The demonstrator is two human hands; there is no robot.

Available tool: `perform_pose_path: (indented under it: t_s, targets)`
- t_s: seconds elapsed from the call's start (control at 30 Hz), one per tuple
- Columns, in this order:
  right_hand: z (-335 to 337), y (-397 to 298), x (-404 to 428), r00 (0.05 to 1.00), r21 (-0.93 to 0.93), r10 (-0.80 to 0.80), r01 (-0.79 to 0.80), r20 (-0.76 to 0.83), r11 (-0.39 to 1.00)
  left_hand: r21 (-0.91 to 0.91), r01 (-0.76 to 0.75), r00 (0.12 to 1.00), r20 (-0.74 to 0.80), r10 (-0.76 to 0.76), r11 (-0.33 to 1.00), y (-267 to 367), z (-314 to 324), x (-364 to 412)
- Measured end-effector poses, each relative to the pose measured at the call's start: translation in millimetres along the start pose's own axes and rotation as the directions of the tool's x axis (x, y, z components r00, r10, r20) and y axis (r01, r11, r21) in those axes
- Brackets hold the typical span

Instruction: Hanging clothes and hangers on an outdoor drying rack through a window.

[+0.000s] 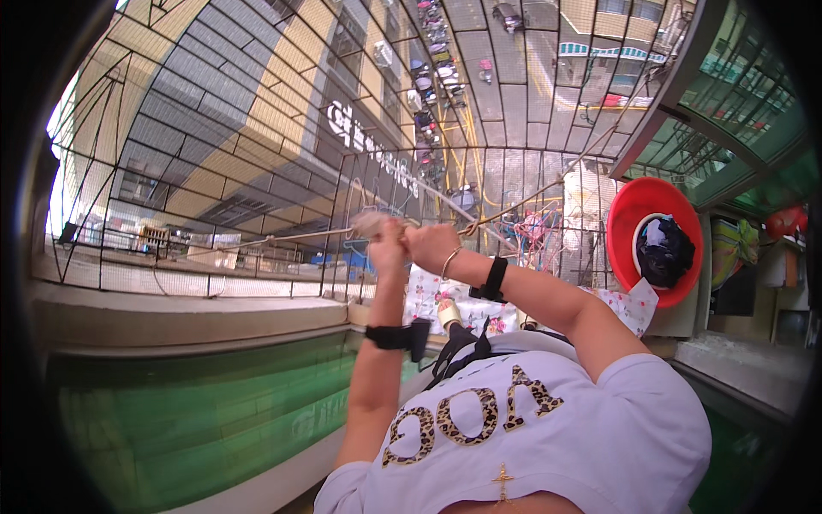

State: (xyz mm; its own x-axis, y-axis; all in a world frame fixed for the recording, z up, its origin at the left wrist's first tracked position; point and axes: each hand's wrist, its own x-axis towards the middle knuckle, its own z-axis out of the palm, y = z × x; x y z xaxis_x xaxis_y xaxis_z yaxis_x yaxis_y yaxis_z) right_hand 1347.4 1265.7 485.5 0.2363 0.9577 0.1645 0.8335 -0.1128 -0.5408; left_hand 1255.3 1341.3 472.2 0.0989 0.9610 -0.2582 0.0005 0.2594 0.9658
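My left hand (pixel 387 249) and my right hand (pixel 435 247) meet at a thin clothesline rope (pixel 536 194) strung across the window cage. A small pale thing, perhaps a cloth (pixel 370 222), shows at the fingers of my left hand; motion blurs it. My right hand is curled in a fist where the rope passes, and the rope comes out on its right side near a knot. Behind my left hand hang some wire hangers (pixel 359 193). The fingers themselves overlap, so their exact hold is partly hidden.
A red plastic basin (pixel 620 257) at right holds a white-rimmed container with black fabric (pixel 666 254). Pink and blue hangers (pixel 533 228) hang by the bars. Floral sheeting (pixel 420 289) lies around my feet. A metal grille (pixel 250 115) encloses the space above a street. Green glass (pixel 212 417) is at lower left.
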Motion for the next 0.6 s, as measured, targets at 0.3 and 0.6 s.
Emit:
perform_pose_path:
  t_s: [0.3,0.6]
  targets:
    - [-3.0,26.4,-21.6,0.949,0.073,-0.121,0.148,-0.29,0.986,-0.42,0.289,0.957,0.117,-0.264,0.86,-13.1,13.2,13.5]
    - [-14.9,16.0,0.8,0.839,-0.133,-0.407,0.386,-0.362,0.913,-0.31,0.392,0.871,0.427,-0.242,0.866,58.1,35.8,-33.3]
